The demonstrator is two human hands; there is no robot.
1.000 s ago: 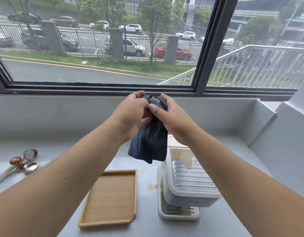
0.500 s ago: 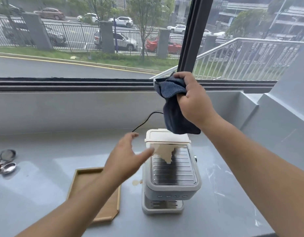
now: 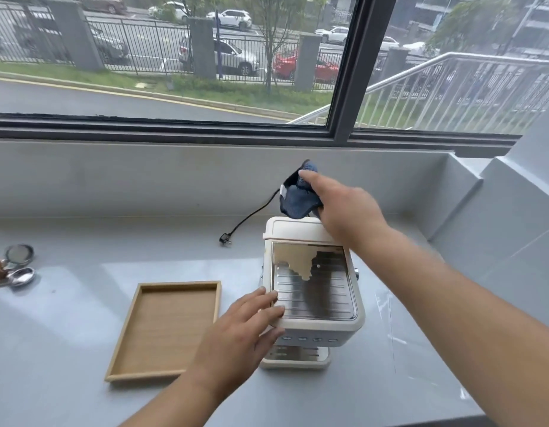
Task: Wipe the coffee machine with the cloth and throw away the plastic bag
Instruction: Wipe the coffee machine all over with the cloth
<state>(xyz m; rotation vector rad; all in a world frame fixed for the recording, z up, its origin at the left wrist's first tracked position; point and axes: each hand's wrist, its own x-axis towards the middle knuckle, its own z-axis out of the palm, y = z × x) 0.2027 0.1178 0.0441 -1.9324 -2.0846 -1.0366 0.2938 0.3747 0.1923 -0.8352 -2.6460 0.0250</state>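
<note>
Blue cloth [image 3: 298,198] now lower, left hand [image 3: 245,331] newly on coffee machine [image 3: 316,326].

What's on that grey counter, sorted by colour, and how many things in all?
Cream: 1, the coffee machine
Blue: 1, the cloth held in the right hand
Wood-coloured: 1, the tray
Black: 1, the power cord
Silvery metal: 2, the utensils at the left edge, one with a brown knob
Clear: 1, the plastic bag right of the machine
Total: 7
</note>
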